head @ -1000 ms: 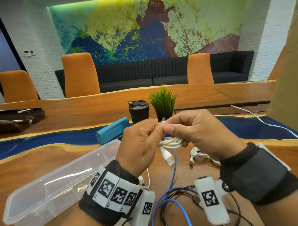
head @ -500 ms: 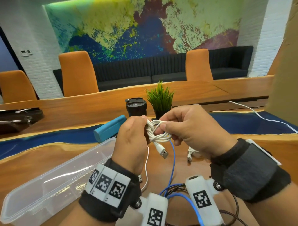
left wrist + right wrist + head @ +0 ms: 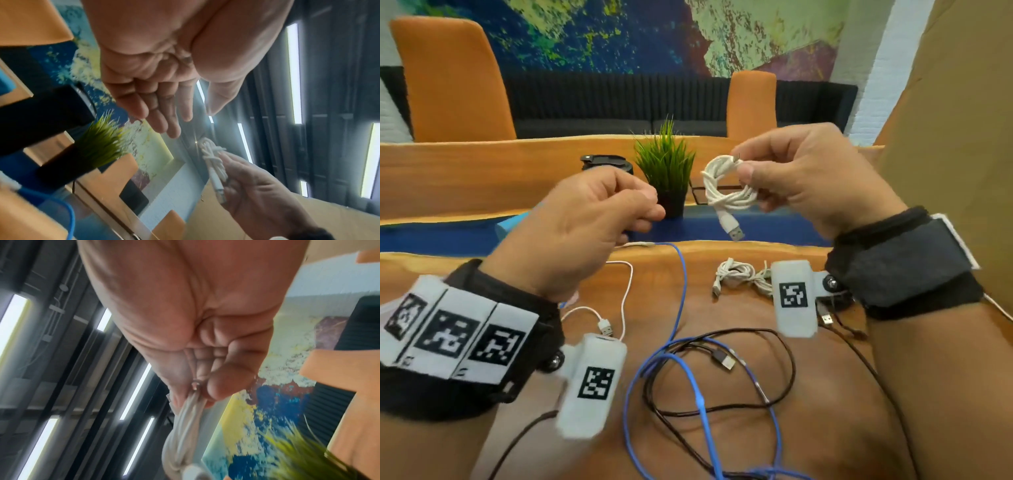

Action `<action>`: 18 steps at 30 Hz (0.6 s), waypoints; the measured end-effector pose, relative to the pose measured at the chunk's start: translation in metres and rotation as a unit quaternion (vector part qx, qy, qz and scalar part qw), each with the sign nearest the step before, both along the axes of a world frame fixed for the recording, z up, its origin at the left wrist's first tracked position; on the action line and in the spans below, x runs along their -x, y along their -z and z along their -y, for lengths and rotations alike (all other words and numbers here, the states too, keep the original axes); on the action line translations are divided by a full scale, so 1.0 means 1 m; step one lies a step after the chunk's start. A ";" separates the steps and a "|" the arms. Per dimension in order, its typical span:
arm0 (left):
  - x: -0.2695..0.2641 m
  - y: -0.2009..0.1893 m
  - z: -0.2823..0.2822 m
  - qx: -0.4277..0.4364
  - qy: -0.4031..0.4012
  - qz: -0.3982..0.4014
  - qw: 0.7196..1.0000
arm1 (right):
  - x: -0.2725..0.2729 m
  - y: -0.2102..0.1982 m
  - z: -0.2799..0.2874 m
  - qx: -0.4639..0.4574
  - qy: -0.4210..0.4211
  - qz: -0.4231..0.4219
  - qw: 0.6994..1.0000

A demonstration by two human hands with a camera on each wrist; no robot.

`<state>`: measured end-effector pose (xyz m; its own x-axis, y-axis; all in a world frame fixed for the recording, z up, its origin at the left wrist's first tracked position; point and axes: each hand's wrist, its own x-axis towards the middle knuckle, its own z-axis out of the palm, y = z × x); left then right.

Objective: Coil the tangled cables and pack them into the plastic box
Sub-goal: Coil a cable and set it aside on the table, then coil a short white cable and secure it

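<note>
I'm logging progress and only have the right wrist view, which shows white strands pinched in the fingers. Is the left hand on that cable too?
Observer: No. The left hand is apart from the white coil, fingers relaxed, holding nothing.
Operator: Is the cable fully wound?
Observer: It looks so. The right hand holds a wrapped bundle, with only the USB plug hanging below.
Operator: What remains to coil?
Observer: A blue cable and a black cable lie tangled on the table.
</note>
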<state>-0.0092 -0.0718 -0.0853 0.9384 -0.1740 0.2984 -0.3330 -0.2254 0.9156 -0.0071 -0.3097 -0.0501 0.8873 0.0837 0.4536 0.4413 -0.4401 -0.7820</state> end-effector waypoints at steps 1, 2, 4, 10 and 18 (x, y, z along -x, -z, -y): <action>0.001 -0.002 -0.003 -0.018 -0.005 0.011 1.000 | -0.001 -0.002 0.010 -0.023 0.015 -0.001 1.000; 0.000 -0.004 -0.006 -0.038 -0.009 0.021 0.999 | -0.003 -0.003 0.018 -0.043 0.032 -0.006 0.999; 0.000 -0.007 -0.010 -0.065 0.002 0.027 0.997 | -0.007 -0.003 0.036 -0.055 0.075 -0.022 0.995; -0.002 -0.006 -0.021 -0.256 0.007 0.046 0.965 | -0.020 0.020 0.063 0.061 0.118 -0.150 0.980; 0.008 -0.006 -0.022 -0.350 0.037 0.045 0.935 | -0.036 0.080 0.025 0.437 0.081 -0.219 0.869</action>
<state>-0.0172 -0.0498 -0.0789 0.8925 -0.4203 0.1639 -0.4402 -0.7317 0.5205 0.0292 -0.3342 -0.1299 0.9909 0.0851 -0.1040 0.0635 -0.9785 -0.1963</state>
